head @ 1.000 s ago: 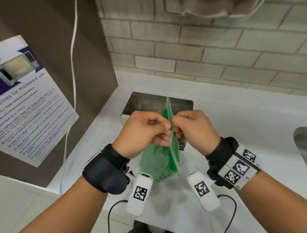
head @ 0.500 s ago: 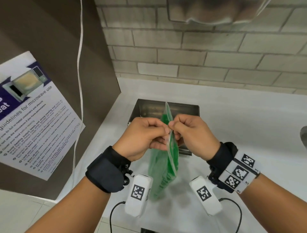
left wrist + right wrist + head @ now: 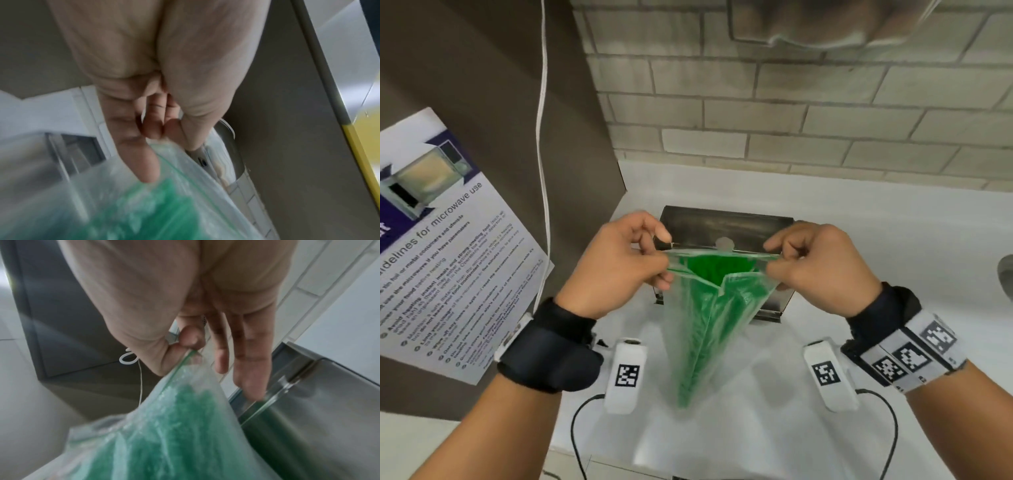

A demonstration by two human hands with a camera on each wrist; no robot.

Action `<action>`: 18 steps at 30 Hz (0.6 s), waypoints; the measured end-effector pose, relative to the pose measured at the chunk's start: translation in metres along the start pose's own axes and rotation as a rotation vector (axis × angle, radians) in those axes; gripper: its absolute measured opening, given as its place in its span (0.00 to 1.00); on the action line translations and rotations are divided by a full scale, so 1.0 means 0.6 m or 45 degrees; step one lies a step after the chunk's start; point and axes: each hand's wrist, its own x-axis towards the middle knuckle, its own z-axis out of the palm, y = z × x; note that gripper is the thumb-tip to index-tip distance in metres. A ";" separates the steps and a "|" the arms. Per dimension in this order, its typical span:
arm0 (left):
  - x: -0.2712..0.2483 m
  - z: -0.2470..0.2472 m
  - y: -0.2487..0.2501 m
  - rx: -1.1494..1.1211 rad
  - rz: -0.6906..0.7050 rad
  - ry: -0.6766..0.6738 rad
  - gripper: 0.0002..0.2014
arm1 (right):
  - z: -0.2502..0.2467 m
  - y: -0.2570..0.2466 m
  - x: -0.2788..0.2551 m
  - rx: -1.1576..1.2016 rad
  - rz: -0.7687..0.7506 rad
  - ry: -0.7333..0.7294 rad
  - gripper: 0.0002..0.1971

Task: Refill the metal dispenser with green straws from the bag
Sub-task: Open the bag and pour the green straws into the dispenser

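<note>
A clear plastic bag point(image 3: 709, 329) full of green straws point(image 3: 714, 272) hangs over the white counter, its mouth pulled wide. My left hand point(image 3: 619, 263) pinches the left edge of the mouth, and my right hand point(image 3: 822, 263) pinches the right edge. Just behind the bag stands the open metal dispenser point(image 3: 726, 228). The left wrist view shows my left hand point(image 3: 156, 129) pinching the bag point(image 3: 144, 203). In the right wrist view my right hand point(image 3: 180, 353) pinches the bag point(image 3: 174, 426) rim beside the dispenser point(image 3: 318, 402).
A dark cabinet side with a microwave guideline poster point(image 3: 438, 250) and a hanging white cord point(image 3: 542, 137) closes the left. A brick wall point(image 3: 825, 102) rises behind the counter point(image 3: 876, 222). A sink edge point(image 3: 1005, 274) shows at far right.
My hands have drawn apart from the bag's middle to its sides, and the bag's mouth, shut before, now gapes open with the straws showing.
</note>
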 end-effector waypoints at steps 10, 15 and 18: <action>-0.010 0.045 -0.007 0.593 0.199 0.212 0.14 | 0.043 -0.024 0.001 0.111 -0.061 -0.118 0.18; -0.008 0.034 0.008 0.806 0.131 0.205 0.15 | 0.049 -0.039 0.001 0.059 -0.070 0.004 0.08; -0.009 0.010 0.018 0.633 -0.003 -0.053 0.14 | 0.041 -0.046 -0.001 -0.010 -0.133 -0.087 0.14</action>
